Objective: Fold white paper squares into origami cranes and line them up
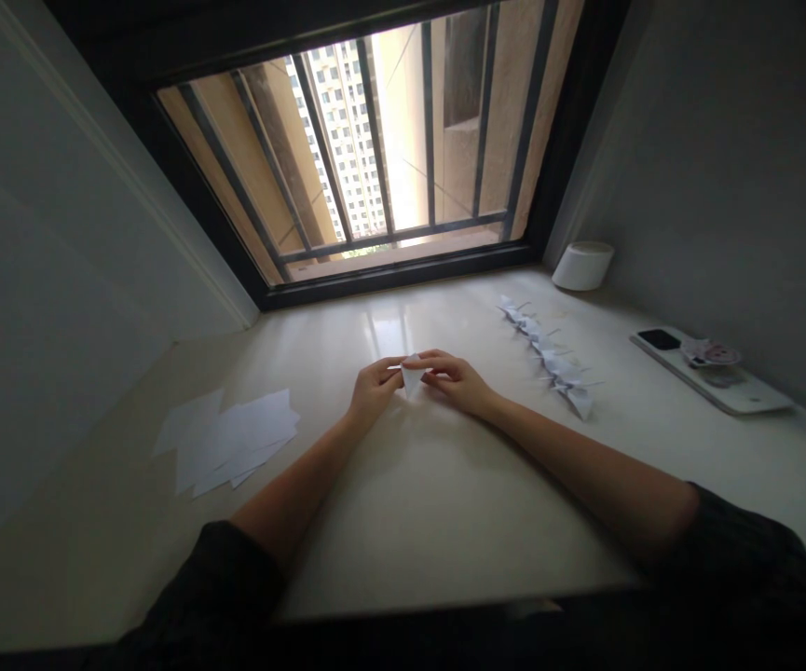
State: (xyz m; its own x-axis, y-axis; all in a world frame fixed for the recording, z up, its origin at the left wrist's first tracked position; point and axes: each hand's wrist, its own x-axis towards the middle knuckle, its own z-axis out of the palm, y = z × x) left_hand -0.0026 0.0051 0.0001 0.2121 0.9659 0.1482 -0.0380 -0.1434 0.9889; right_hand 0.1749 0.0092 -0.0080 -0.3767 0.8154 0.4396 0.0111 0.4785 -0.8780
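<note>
1. Closest in are my two bare forearms coming out of dark black sleeves (730,559), and the sleeve ends cut off at the bottom of the shot.
2. My left hand (375,390) and right hand (455,382) are both closed up and pressed in toward each other, pinching a small pointed piece of folded white paper (412,375) between the fingertips. Nothing's spread. The paper sits right between my hands, above the polished cream stone ledge (430,503), and my fingers (437,363) hide most of it, so I can't make out the folds.
3. Off to the left, not touching me, there's a loose overlapping pile of plain white paper squares (231,440). I'd say six or so, but they overlap too much for an exact count.
4. To the right lies a row of white folded paper cranes (549,356), around five, bunched so tightly that I can't be sure.
5. Further right is one long white flat slab (710,373), with one black phone-like rectangle (659,339) and one small round-ish printed card (711,352) on it. The card's too small to read.
6. Furthest along the ledge are one white cylindrical cup (582,266), then one dark-framed barred window (389,140) with one tall apartment tower (336,140) outside.
</note>
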